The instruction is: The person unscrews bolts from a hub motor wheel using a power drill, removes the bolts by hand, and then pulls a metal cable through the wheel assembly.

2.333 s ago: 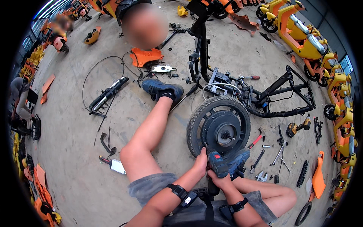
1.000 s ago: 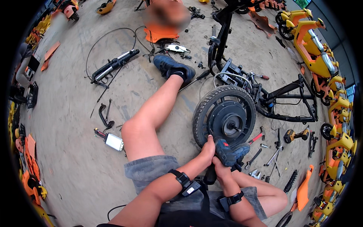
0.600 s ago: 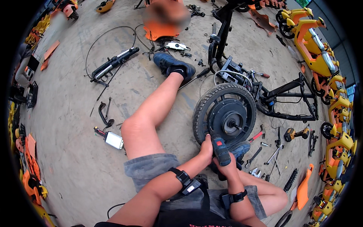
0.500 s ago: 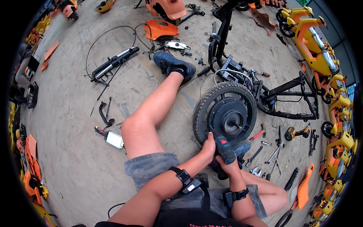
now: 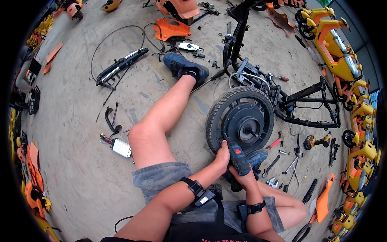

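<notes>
One black basket [image 5: 34,100] stands at the far left, its contents too small to tell; nearer in, a boxy silver unit [image 5: 121,148] with short leads lies beside the bent left knee; the dark power driver [image 5: 239,160], marked with a red patch, sits between the hands, its nose at the lower edge of the wheel [image 5: 242,117]; the right hand [image 5: 245,178] is wrapped round the driver's handle; the left hand [image 5: 221,157] is beside the driver's nose, thumb pointing up, and I cannot tell whether its fingers grip the driver, the wheel or something small.

The wheel leans with its axle toward the person, its upper right edge near the black frame [image 5: 300,97]; a wedge of concrete floor [image 5: 183,129] opens between tyre and left leg, and a broader stretch runs from that leg out to the orange panels at the left rim; room is tighter on the right, where a red-handled hammer [image 5: 275,142], a wrench [image 5: 271,166] and a yellow-and-black drill [image 5: 317,141] lie between the wheel and the row of yellow scooters [image 5: 334,48].
</notes>
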`<move>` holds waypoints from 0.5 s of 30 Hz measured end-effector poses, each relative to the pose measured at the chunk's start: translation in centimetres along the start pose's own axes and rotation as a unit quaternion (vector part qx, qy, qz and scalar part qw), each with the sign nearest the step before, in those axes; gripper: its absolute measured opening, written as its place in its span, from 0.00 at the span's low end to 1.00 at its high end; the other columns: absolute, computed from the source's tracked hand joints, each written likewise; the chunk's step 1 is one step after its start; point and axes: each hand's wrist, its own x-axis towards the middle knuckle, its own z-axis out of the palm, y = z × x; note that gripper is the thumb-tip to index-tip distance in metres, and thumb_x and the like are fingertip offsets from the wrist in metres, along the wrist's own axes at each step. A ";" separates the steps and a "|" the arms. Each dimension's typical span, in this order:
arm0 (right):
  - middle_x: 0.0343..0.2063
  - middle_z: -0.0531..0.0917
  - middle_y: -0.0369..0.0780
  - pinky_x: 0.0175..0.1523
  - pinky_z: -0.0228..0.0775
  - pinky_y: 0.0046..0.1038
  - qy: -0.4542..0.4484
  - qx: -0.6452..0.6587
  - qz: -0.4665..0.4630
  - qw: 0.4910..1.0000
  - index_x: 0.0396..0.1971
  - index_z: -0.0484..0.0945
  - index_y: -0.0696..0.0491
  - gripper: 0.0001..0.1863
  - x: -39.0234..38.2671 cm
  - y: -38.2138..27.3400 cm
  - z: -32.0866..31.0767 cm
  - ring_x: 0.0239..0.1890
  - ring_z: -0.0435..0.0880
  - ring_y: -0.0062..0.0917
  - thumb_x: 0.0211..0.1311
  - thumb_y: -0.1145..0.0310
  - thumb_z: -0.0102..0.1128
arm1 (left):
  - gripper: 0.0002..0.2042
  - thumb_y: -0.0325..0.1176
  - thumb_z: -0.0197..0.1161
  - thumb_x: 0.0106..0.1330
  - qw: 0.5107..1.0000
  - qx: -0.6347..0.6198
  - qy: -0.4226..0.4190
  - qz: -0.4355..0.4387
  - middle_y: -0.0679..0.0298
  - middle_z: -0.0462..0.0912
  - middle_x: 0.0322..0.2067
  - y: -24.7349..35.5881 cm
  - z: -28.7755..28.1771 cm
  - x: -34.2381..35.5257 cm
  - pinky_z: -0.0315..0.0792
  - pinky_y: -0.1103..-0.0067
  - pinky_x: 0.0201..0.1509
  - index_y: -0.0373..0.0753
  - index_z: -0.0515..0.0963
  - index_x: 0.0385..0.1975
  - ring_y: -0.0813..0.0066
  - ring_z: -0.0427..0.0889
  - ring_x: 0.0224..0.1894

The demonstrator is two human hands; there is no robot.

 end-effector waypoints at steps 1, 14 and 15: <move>0.28 0.84 0.45 0.39 0.74 0.32 -0.007 0.005 0.009 1.000 0.35 0.80 0.57 0.12 0.0 -0.2 -0.1 0.31 0.84 0.31 0.50 0.68 0.65 | 0.29 0.55 0.34 0.75 1.000 0.000 -0.002 -0.005 0.56 0.81 0.45 -0.1 -0.1 0.1 0.67 0.68 0.59 0.36 0.76 0.48 0.64 0.78 0.49; 0.30 0.84 0.46 0.41 0.74 0.33 -0.002 -0.044 -0.037 0.998 0.38 0.80 0.56 0.13 -0.1 -0.2 0.2 0.33 0.84 0.36 0.54 0.67 0.66 | 0.33 0.56 0.32 0.75 0.999 0.029 -0.012 -0.016 0.52 0.80 0.50 0.6 0.0 -0.5 0.67 0.69 0.60 0.31 0.74 0.53 0.62 0.77 0.55; 0.30 0.84 0.46 0.41 0.74 0.33 -0.002 -0.044 -0.038 0.998 0.38 0.80 0.56 0.13 -0.1 -0.3 0.2 0.33 0.84 0.36 0.54 0.67 0.66 | 0.33 0.56 0.32 0.75 0.999 0.038 -0.013 -0.013 0.52 0.80 0.51 0.2 -0.4 0.2 0.67 0.69 0.60 0.31 0.74 0.53 0.61 0.77 0.55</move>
